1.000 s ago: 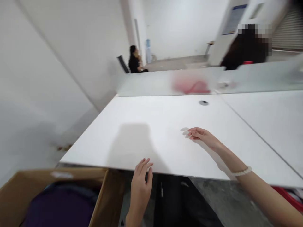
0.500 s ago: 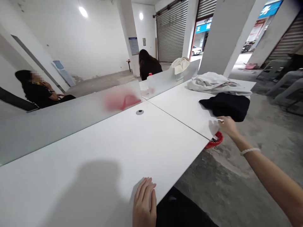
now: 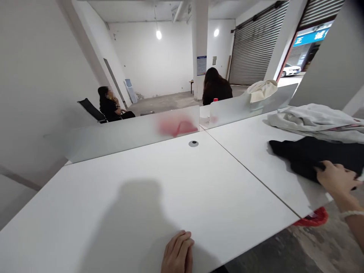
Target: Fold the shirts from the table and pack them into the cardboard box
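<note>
My right hand grips the near edge of a black garment on the right side of the white table. Some dark cloth bunches up at its fingertips, and a pale bracelet circles the wrist. The garment lies spread in a loose heap, its right end running toward the picture edge. Just behind it is a heap of light grey-white clothing. Near the front edge, my left hand rests on the tabletop with fingers extended side by side and slightly curved, holding nothing.
A frosted divider runs along the table's back, with cream cloth draped over its right section. A round cable hole sits near the seam. Below the right edge hangs a red-lined bin. Two people sit beyond the divider.
The view has swung left. My right hand has gone from the table's edge beside the black garment to a grip on its near side. My left hand stays on the table.
</note>
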A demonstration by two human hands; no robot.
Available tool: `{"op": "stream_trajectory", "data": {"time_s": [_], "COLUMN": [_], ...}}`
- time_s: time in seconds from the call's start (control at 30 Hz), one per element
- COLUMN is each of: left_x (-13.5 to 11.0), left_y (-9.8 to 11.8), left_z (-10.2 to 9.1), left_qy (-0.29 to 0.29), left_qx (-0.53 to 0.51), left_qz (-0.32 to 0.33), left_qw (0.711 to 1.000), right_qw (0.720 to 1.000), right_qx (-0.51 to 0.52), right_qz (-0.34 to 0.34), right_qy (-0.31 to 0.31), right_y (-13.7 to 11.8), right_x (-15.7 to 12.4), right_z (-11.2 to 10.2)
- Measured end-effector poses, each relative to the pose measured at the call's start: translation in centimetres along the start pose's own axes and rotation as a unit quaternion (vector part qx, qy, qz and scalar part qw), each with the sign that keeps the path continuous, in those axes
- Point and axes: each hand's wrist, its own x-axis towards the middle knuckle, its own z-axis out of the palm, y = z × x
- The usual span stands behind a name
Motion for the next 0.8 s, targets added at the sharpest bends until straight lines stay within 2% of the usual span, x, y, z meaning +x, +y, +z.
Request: {"op": "stream_trajectory", "data": {"time_s": [0.07, 0.13, 0.2, 0.23, 0.33, 0.37, 0.47, 0.5, 0.53, 0.6, 0.67, 0.73, 0.77, 0.8], "left_x": [0.2, 0.5, 0.9, 1.1, 1.5, 1.6, 1.3, 1.2, 1.0, 0.7, 0.6, 0.7, 0.9, 1.2], "left_y": [0.2, 0.5, 1.0, 1.3, 2.1, 2.3, 2.7, 2.8, 2.8, 2.7, 2.4, 2.1, 2.0, 2.0], "left_z": [-0.2, -0.6, -1.2, -1.6, -2.9, -3.3, -4.8, -5.3, -5.8, -6.6, -7.1, -7.2, -7.0, -6.9], "left_qy": [-0.003, -0.015, -0.034, -0.041, -0.040, -0.036, -0.021, -0.013, -0.003, 0.009, 0.001, -0.019, -0.028, -0.037], "left_qx": [0.003, -0.003, -0.017, -0.027, -0.070, -0.091, -0.158, -0.172, -0.176, -0.160, -0.128, -0.081, -0.053, -0.025], "left_qz": [-0.001, -0.006, -0.018, -0.027, -0.108, -0.159, -0.322, -0.357, -0.381, -0.401, -0.387, -0.342, -0.313, -0.285], "left_qw": [1.000, 1.000, 0.999, 0.998, 0.991, 0.982, 0.933, 0.918, 0.908, 0.902, 0.913, 0.936, 0.948, 0.957], "right_qw": [0.993, 0.974, 0.945, 0.935, 0.899, 0.874, 0.765, 0.737, 0.721, 0.729, 0.761, 0.781, 0.776, 0.759], "right_qx": [0.003, 0.039, 0.111, 0.147, 0.281, 0.335, 0.466, 0.490, 0.505, 0.520, 0.517, 0.490, 0.471, 0.447], "right_qz": [-0.108, -0.209, -0.279, -0.283, -0.209, -0.167, -0.057, -0.039, -0.028, -0.032, -0.083, -0.191, -0.264, -0.342], "right_qy": [-0.038, -0.078, -0.127, -0.153, -0.263, -0.310, -0.440, -0.465, -0.473, -0.443, -0.384, -0.336, -0.326, -0.327], "right_y": [-2.4, -5.1, -8.1, -9.7, -14.4, -15.9, -19.3, -20.1, -20.7, -21.3, -21.3, -20.9, -20.7, -20.5], "right_x": [-3.6, -7.9, -12.0, -13.9, -18.7, -20.0, -22.9, -23.6, -24.1, -24.7, -25.3, -26.3, -27.0, -27.8], "right_z": [-0.3, -1.0, -2.1, -2.6, -4.1, -4.3, -4.4, -4.3, -4.2, -4.2, -4.6, -5.4, -5.9, -6.4]}}
